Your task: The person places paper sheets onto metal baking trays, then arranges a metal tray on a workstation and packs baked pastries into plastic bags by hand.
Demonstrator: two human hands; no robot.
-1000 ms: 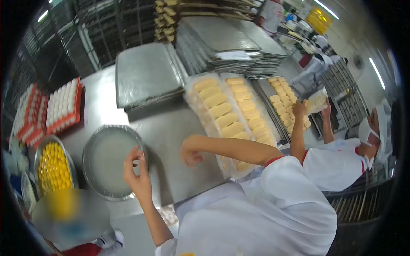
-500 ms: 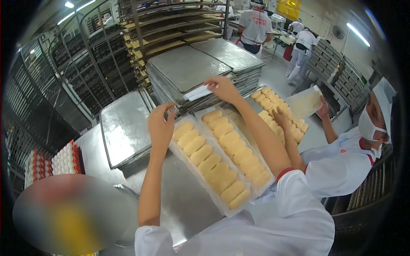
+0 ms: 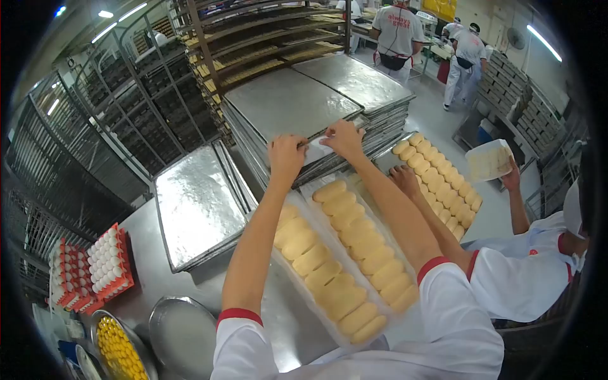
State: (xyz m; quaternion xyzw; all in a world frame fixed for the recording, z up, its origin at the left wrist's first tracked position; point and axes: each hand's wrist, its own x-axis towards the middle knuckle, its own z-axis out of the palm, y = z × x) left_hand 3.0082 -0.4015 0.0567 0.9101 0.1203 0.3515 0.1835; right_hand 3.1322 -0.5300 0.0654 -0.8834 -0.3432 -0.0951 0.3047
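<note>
My left hand (image 3: 288, 152) is closed at the front edge of a stack of metal trays (image 3: 297, 95), its fingers on a white paper strip (image 3: 315, 151). Beside it, my right hand (image 3: 344, 139) grips the right part of the same strip. Below both hands lie two rows of pale oval buns, one on the left (image 3: 323, 272) and one on the right (image 3: 364, 237), each on a translucent sheet.
A co-worker (image 3: 519, 272) at the right holds a clear container (image 3: 489, 159) near a tray of buns (image 3: 437, 177). Left are flat trays (image 3: 196, 202), eggs (image 3: 109, 259), a bowl of yolks (image 3: 117, 348) and a metal basin (image 3: 183, 335). A rack (image 3: 266, 38) stands behind.
My hands have come from above the basin and table to the tray stack and now meet at the paper strip. The co-worker's container has moved right.
</note>
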